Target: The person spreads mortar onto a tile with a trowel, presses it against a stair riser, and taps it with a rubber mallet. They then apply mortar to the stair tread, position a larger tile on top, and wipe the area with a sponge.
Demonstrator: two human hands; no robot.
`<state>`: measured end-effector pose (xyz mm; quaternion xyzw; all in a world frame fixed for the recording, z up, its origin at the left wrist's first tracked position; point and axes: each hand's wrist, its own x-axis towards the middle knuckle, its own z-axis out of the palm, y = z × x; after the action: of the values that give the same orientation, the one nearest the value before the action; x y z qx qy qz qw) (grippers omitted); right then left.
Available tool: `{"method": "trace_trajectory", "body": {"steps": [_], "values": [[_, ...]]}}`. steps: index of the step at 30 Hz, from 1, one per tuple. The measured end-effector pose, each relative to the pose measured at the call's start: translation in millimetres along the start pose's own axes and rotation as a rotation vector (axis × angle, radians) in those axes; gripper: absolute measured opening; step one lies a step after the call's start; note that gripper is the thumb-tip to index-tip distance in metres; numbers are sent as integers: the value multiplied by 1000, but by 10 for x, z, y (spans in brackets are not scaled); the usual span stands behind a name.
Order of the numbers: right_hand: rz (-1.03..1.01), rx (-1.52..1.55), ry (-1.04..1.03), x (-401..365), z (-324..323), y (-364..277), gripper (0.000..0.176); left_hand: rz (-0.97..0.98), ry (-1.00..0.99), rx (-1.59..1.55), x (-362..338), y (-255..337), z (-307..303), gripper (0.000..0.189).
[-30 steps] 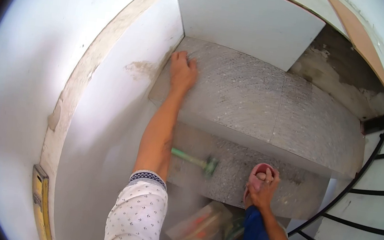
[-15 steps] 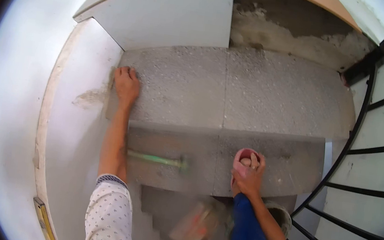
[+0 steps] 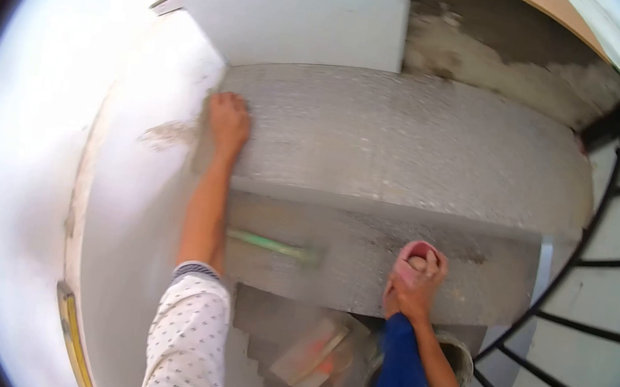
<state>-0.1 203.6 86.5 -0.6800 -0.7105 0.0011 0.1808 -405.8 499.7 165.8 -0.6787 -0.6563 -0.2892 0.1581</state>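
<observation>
On the speckled grey upper step (image 3: pixel 409 144), my left hand (image 3: pixel 229 123) is at the left end, against the white side wall. Its fingers are curled together at the joint; whatever they may hold is hidden. My right hand (image 3: pixel 417 288) lies over my foot, its fingers stretched across the front of a pink slipper (image 3: pixel 401 270). That foot stands on the lower step (image 3: pixel 346 275). A hammer with a green handle (image 3: pixel 265 243) lies on the same step, left of the foot, its head blurred.
Below the steps is a blurred flat trowel (image 3: pixel 309 356), with a bucket (image 3: pixel 460 359) beside my leg. Black railing bars (image 3: pixel 595 331) curve along the right. A yellow spirit level (image 3: pixel 72 334) leans at lower left. The upper riser has a white panel (image 3: pixel 316 20) and bare cement (image 3: pixel 495 69).
The view has shifted, so the steps and both hands appear farther right and slightly higher. Against the steps, my hands and the hammer look nearly unmoved.
</observation>
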Motion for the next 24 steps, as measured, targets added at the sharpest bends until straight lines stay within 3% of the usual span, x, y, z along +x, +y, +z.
{"method": "trace_trajectory", "body": {"steps": [4,7,13,15,17,24], "values": [[145,450,33,21,-33,-66,94,-145,52,-131,61,84,-129,23],[205,571,52,51,28,-91,95,-228,42,-239,29,109,-59,24],[111,379,-46,48,146,-176,96,-352,11,-392,24,-12,-40,32],[-180,100,-25,-9,212,-90,97,-382,9,-418,41,-31,-19,34],[-329,-36,-35,-27,268,-56,97,-399,33,-426,23,-54,8,35],[-193,115,-149,-14,355,-97,98,-408,74,-522,-170,-33,-121,34]]}}
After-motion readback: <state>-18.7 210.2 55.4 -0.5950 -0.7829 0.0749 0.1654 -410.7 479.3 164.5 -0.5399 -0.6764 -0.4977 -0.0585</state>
